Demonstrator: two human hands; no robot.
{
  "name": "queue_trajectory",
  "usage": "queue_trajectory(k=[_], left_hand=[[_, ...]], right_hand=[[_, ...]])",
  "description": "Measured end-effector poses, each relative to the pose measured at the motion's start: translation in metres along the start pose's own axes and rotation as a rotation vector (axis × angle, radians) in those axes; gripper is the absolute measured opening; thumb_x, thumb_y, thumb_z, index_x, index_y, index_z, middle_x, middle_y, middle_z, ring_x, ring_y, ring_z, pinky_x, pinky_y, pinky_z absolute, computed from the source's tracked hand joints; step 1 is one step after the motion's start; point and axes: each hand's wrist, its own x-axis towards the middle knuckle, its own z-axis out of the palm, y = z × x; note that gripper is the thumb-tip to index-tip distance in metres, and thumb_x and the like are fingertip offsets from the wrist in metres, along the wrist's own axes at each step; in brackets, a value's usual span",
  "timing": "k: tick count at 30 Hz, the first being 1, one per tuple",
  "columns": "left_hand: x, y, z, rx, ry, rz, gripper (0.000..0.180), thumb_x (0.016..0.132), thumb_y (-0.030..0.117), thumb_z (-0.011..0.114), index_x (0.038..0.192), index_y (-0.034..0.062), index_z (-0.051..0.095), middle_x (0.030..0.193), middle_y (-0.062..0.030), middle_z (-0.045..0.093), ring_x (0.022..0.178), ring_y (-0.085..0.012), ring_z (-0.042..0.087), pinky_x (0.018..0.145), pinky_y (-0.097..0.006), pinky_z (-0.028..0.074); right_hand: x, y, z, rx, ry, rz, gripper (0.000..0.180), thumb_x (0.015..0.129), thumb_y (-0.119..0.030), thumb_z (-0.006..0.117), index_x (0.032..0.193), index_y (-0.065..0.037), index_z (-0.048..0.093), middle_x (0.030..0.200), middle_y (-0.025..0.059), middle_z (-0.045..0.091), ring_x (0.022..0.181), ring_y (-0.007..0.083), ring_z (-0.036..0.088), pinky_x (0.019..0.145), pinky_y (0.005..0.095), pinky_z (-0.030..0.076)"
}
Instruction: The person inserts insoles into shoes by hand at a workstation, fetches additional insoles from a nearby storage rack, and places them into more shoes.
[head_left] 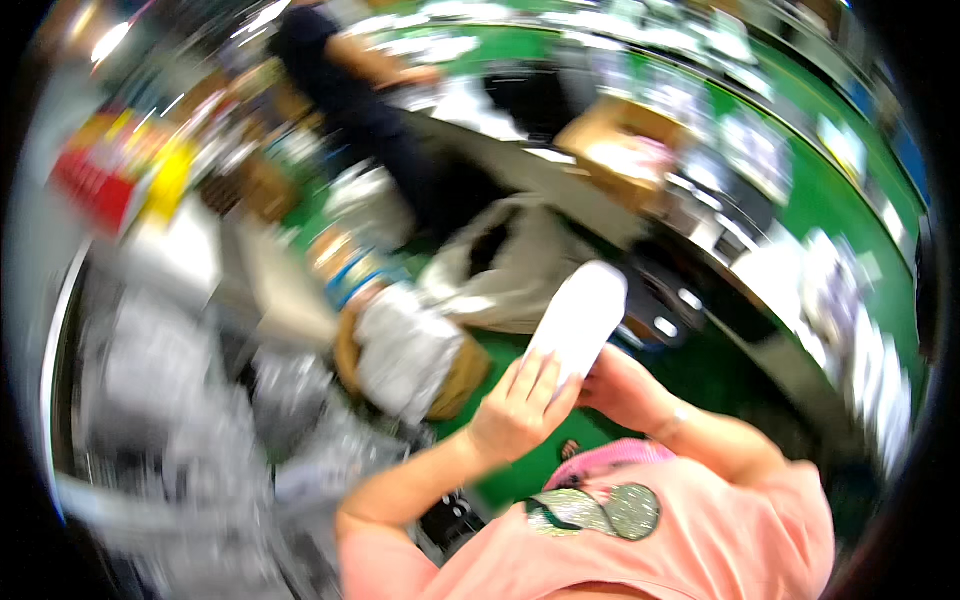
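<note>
A long white piece with a rounded far end (582,312) is held up in front of my body; it looks smooth, and blur hides what kind of thing it is. My left hand (518,408) grips its near left side, with the fingers laid across its surface. At the near right edge, my right hand (625,388) is curled against the same piece, its fingertips partly hidden behind it.
To the left, a cart or bin holds grey plastic-wrapped items (170,400). A brown sack with a clear bag (405,355) stands ahead. On the right runs a green conveyor line (800,190) with an open cardboard box (625,135) beside it. Another person (350,90) stands at the far bench.
</note>
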Motion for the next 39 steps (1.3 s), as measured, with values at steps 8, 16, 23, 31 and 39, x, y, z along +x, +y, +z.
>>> queue_trajectory(k=[8, 16, 23, 31, 39], left_hand=[[0.080, 0.069, 0.101, -1.327, 0.102, -0.713, 0.056, 0.080, 0.012, 0.054, 0.124, -0.0014, 0.024, 0.122, -0.0147, 0.037, 0.112, -0.0264, 0.037, 0.091, -0.036, 0.032], [0.222, 0.149, 0.192, -2.106, -0.325, -0.924, 0.027, 0.087, 0.013, 0.042, 0.111, 0.0003, 0.041, 0.108, -0.0077, 0.049, 0.098, -0.0161, 0.049, 0.083, -0.029, 0.040], [0.332, 0.208, 0.239, -2.131, -0.439, -1.002, 0.024, 0.088, 0.017, 0.041, 0.109, 0.0054, 0.042, 0.102, -0.0065, 0.052, 0.092, -0.0170, 0.052, 0.078, -0.035, 0.044], [0.405, 0.220, 0.272, -2.221, -0.611, -0.979, 0.020, 0.084, 0.014, 0.049, 0.100, 0.0030, 0.049, 0.094, -0.0064, 0.056, 0.085, -0.0153, 0.055, 0.076, -0.033, 0.045], [0.445, 0.231, 0.298, -2.149, -0.873, -0.465, 0.023, 0.082, 0.007, 0.048, 0.103, -0.0024, 0.047, 0.095, -0.0079, 0.055, 0.087, -0.0129, 0.051, 0.077, -0.028, 0.043]], right_hand=[[-0.054, -0.051, -0.117, -0.471, 0.204, -0.186, 0.031, 0.082, -0.019, 0.052, 0.107, -0.001, 0.048, 0.092, 0.0010, 0.055, 0.082, 0.0072, 0.049, 0.075, 0.0233, 0.041], [-0.155, -0.137, -0.210, -0.845, 0.423, -0.271, 0.031, 0.084, -0.022, 0.046, 0.104, 0.001, 0.050, 0.090, 0.0130, 0.057, 0.083, 0.0163, 0.052, 0.074, 0.0272, 0.042], [-0.253, -0.209, -0.303, -0.475, 0.956, -0.665, 0.019, 0.083, -0.015, 0.049, 0.095, -0.001, 0.054, 0.085, 0.0007, 0.055, 0.076, 0.0081, 0.049, 0.068, 0.0235, 0.042], [-0.355, -0.273, -0.384, -1.550, 2.211, 0.321, 0.034, 0.073, -0.016, 0.059, 0.099, 0.002, 0.048, 0.092, 0.0170, 0.053, 0.087, 0.0305, 0.050, 0.074, 0.0352, 0.040], [-0.229, -0.305, -0.293, -1.119, 1.237, -0.558, 0.041, 0.064, -0.017, 0.067, 0.095, -0.008, 0.041, 0.111, 0.0125, 0.042, 0.101, 0.0206, 0.041, 0.079, 0.0296, 0.036]])
